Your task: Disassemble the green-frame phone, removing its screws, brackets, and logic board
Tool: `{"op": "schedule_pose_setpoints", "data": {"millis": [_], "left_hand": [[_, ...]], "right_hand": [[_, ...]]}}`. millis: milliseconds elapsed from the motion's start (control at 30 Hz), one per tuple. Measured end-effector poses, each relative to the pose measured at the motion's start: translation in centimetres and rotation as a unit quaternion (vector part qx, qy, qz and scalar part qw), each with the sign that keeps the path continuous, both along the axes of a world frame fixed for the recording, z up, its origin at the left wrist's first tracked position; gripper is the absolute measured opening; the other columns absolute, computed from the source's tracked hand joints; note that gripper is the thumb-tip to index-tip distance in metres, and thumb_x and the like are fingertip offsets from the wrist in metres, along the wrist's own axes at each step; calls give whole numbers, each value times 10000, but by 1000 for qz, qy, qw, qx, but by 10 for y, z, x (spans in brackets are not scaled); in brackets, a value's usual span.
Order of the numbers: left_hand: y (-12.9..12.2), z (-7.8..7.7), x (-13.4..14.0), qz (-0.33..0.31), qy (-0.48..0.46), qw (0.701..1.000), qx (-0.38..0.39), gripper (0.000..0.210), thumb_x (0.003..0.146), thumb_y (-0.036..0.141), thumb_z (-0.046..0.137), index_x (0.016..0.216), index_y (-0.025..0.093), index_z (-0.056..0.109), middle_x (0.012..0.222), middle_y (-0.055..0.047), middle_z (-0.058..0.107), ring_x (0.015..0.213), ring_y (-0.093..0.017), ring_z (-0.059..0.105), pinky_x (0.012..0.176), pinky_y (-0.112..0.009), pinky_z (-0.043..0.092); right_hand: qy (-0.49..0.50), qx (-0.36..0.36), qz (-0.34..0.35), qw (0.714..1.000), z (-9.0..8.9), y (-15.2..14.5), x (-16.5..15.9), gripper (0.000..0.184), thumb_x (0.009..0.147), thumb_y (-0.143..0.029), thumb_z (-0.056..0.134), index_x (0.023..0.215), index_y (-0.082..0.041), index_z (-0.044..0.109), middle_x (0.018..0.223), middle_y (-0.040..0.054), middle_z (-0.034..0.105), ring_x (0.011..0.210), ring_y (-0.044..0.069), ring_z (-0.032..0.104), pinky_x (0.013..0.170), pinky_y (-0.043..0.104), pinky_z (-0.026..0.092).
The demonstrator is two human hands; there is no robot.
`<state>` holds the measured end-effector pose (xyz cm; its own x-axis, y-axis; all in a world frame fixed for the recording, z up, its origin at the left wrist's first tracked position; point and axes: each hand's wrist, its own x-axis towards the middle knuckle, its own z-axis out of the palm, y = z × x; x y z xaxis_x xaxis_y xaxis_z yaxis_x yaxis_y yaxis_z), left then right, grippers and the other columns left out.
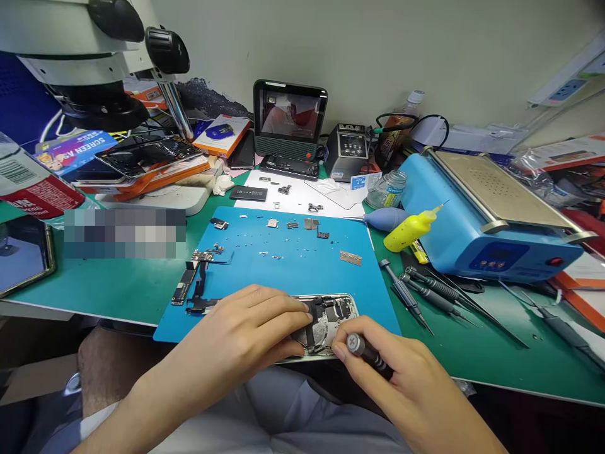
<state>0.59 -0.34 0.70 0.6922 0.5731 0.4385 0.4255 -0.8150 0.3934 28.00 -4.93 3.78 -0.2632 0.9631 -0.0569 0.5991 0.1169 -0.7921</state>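
My left hand [258, 325] lies over the left part of an opened phone housing [331, 325], thumb along its near edge and fingertips on its inside. Bare metal and black flex parts show inside the housing, at the front edge of a blue mat [283, 280]. At the housing's right corner, the thumb and index fingertips of my right hand [401, 369] press together. A dark grey screwdriver [371, 356], its end cap marked with a cross, is held in that hand; its tip is hidden. Left of the housing lie a narrow circuit board [185, 284] and a black flex cable [201, 280].
Tiny screws and small metal parts [273, 223] are spread over the mat. Behind it are a phone battery [249, 193] and a screen device [290, 120]. Screwdrivers [406, 296], a yellow bottle [410, 230] and a blue heating plate [491, 208] stand right; a microscope [94, 69] overhangs the left.
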Motion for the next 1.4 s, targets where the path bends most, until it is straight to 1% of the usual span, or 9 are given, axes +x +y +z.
{"op": "schedule_pose_setpoints", "data": {"millis": [267,400,633,800,900,1000,1133,1267,1400], "left_hand": [[1,1,1,-1,-3,1000,-6,220,1229,347,609,1381,202,675,1334,-59,846,1207,-239,811,993,-407,582],[0,1,1,-2,-2,1000,-9,247,1230,376,599,1391,200,664,1353,-62,838,1214,-241,802,984,-416,581],[-2,0,5,20,-22,1000,5,191,1247,183,508,1342,205,672,1321,-42,840,1133,-219,798,940,-384,583],[-1,-1,10,50,-45,997,25,211,1244,173,498,1295,202,701,1269,-32,851,1037,-215,812,880,-372,599],[0,-2,12,55,-49,997,35,205,1237,156,506,1268,192,706,1237,-31,854,1015,-214,812,872,-376,600],[-1,-2,13,59,-46,996,47,197,1237,153,513,1270,190,704,1207,-30,857,993,-208,809,864,-373,595],[-3,-4,13,62,-36,995,69,201,1241,153,513,1275,172,710,1228,-33,865,1011,-211,808,887,-379,591],[-6,-5,11,61,-26,994,86,213,1235,128,521,1286,157,726,1285,-52,872,1084,-235,809,927,-393,579],[-11,-5,11,64,-6,993,96,267,1242,120,486,1337,157,733,1395,-78,849,1171,-263,798,957,-419,552]], "right_hand": [[29,-32,-10,999,4,5,-8,364,1138,-578,596,967,-304,764,742,-45,730,609,158,627,558,247,464],[57,-46,-35,997,6,5,-8,367,1134,-609,617,990,-302,757,638,-68,568,543,134,472,483,244,330],[109,-94,-126,982,8,-4,-12,432,1057,-696,700,957,-283,775,659,-59,508,603,137,451,552,256,348],[97,-72,-213,970,-6,-1,3,481,992,-723,775,1243,-318,839,884,0,742,758,176,652,631,254,512],[76,5,-251,965,-17,10,16,533,1008,-738,752,1365,-348,822,964,19,762,815,187,700,683,260,577],[118,62,-263,955,-22,20,25,555,1076,-637,702,1577,-396,706,978,16,745,751,168,652,610,251,570],[176,77,-238,952,-17,24,33,645,1120,-541,672,1741,-434,533,1158,51,809,757,159,667,568,248,575],[95,117,-279,948,-5,20,52,700,1068,-603,728,1718,-402,567,1235,75,862,752,192,733,518,277,569],[-134,196,-315,919,-1,14,81,488,1078,-629,654,1496,-403,764,1151,35,901,871,260,852,526,300,579]]}}
